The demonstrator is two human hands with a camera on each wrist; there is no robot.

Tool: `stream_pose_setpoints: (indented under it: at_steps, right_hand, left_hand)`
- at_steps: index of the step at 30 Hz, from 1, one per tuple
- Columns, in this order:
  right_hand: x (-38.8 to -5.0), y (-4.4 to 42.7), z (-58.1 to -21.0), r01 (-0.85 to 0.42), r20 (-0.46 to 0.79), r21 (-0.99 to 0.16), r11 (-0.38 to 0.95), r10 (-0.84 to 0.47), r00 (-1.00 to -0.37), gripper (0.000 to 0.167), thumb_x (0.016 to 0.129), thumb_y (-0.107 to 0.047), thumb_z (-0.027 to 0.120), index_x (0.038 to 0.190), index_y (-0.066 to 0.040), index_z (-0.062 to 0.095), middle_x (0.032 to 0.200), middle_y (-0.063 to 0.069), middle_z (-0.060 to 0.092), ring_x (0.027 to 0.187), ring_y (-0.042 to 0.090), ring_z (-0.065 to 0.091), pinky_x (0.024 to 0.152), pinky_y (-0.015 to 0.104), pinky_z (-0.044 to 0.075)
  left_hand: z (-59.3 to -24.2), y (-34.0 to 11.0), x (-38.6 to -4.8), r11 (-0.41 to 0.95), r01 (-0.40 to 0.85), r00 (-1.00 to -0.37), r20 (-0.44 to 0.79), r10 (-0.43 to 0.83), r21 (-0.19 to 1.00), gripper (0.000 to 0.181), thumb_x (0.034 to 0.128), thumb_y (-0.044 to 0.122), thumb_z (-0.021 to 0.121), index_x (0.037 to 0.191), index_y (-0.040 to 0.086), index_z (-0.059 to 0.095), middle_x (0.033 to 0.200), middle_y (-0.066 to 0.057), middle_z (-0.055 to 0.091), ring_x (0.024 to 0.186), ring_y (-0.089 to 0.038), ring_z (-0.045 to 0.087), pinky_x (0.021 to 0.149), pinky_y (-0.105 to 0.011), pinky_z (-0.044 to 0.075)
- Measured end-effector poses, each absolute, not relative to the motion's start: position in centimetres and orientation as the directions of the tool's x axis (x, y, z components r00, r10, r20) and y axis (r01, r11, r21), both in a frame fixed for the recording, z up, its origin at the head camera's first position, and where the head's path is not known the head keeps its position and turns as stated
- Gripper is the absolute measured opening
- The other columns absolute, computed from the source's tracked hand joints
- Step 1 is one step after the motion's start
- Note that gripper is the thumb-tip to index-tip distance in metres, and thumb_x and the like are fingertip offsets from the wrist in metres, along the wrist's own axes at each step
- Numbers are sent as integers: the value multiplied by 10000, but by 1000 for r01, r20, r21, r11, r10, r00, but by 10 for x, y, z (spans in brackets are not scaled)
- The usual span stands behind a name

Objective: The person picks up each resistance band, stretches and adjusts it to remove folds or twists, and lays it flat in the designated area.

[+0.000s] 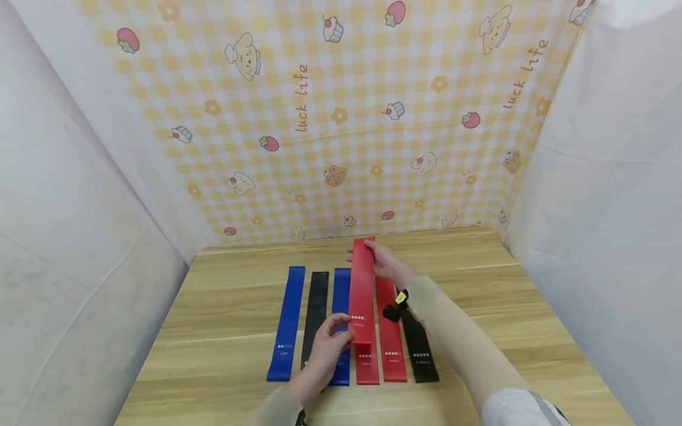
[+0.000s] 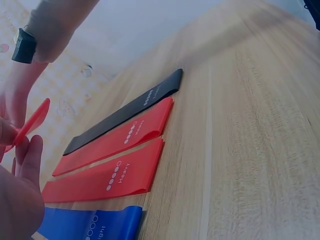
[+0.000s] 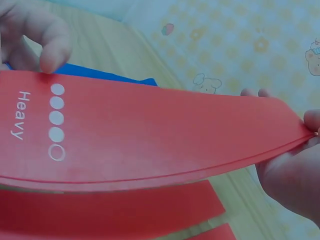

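A red resistance band (image 1: 362, 284) marked "Heavy" is held up off the table between two hands. My left hand (image 1: 321, 356) pinches its near end, thumb and fingers at the left edge by the printed circles. At the far end, my right hand (image 1: 389, 266) grips the band between thumb and fingers; the right wrist view shows this hand (image 3: 295, 172) too. Below the raised band lies another red band (image 1: 367, 373), partly covered, with a third red band (image 1: 393, 367) on its right. A blue band (image 1: 340, 290) lies just left, partly hidden by my left hand.
Farther left lie a black band (image 1: 317, 302) and a blue band (image 1: 289, 322) marked "Light". A black band (image 1: 419, 343) lies at the right end of the row, partly behind my right forearm. The wooden table (image 1: 213, 331) meets a patterned cloth (image 1: 341, 165) at the back.
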State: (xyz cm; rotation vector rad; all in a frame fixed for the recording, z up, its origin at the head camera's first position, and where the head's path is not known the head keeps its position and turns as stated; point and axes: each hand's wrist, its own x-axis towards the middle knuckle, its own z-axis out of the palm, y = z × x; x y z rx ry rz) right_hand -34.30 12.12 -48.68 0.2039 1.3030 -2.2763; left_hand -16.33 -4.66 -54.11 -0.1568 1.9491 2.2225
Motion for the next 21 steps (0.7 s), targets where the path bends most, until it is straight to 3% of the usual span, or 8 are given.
stream_pose_setpoints:
  at_steps: [6, 10, 21]
  right_hand:
    - [-345, 125, -484, 475, -328, -787, -394, -384, -863, 527, 1078, -269, 300, 1514, 1, 178, 1456, 207, 424, 950, 224, 668, 902, 353, 510]
    - [-347, 127, -485, 474, -318, -795, -378, -404, -857, 533, 1082, -261, 280, 1531, -16, 130, 1458, 211, 421, 923, 205, 680, 860, 332, 527]
    - [-351, 130, -487, 483, -355, -811, -330, -378, -855, 500, 1074, -271, 319, 1477, 25, 300, 1199, 142, 625, 925, 211, 680, 857, 362, 532]
  left_hand:
    - [-542, -48, -162, -87, -211, -975, -203, 95, 974, 234, 884, 22, 649, 1114, 66, 635, 1118, -109, 597, 955, -221, 592, 855, -389, 533]
    - [-544, -49, -162, -75, -211, -972, -200, 125, 975, 190, 884, 21, 654, 1072, 46, 658, 998, -87, 621, 904, -199, 596, 849, -401, 533]
    - [-544, -47, -161, -71, -200, -967, -185, 175, 977, 172, 894, 47, 665, 1057, -10, 675, 887, -35, 621, 814, -154, 596, 805, -377, 547]
